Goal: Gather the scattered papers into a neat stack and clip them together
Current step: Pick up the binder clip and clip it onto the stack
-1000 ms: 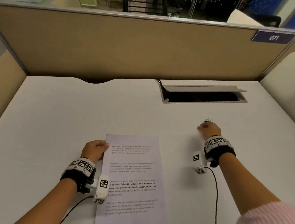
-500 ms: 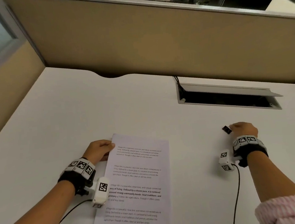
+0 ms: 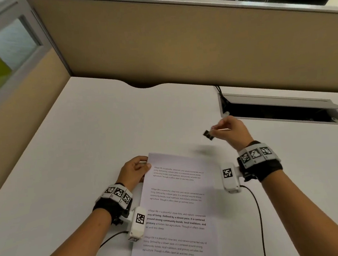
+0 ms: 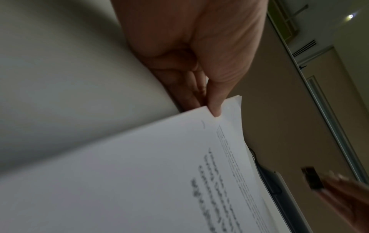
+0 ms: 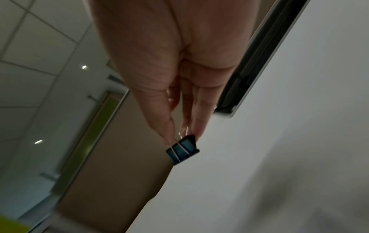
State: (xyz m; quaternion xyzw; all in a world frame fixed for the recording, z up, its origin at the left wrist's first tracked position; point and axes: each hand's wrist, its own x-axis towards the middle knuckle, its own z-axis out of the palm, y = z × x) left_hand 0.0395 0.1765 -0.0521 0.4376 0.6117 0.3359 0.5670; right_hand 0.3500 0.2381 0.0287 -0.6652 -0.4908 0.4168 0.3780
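A stack of printed papers [image 3: 176,210] lies on the white desk [image 3: 85,154] in front of me. My left hand [image 3: 136,169] pinches its top left corner, thumb on top and fingers beneath; in the left wrist view the stack [image 4: 139,173] is lifted a little at that corner under the left hand [image 4: 207,100]. My right hand [image 3: 230,130] is raised above the desk beyond the stack's top right corner. It pinches a small black binder clip [image 3: 208,135] by its wire handles. The right wrist view shows the clip [image 5: 182,149] at the tips of the right hand [image 5: 179,134].
An open cable hatch [image 3: 280,111] is set into the desk at the back right, with cords running into it. A beige partition wall [image 3: 178,46] closes the back and left of the desk. Cables trail from both wrist cameras toward me.
My right hand has picked the binder clip off the desk and brought it up and left toward the stack's top edge. The left hand keeps its hold on the corner.
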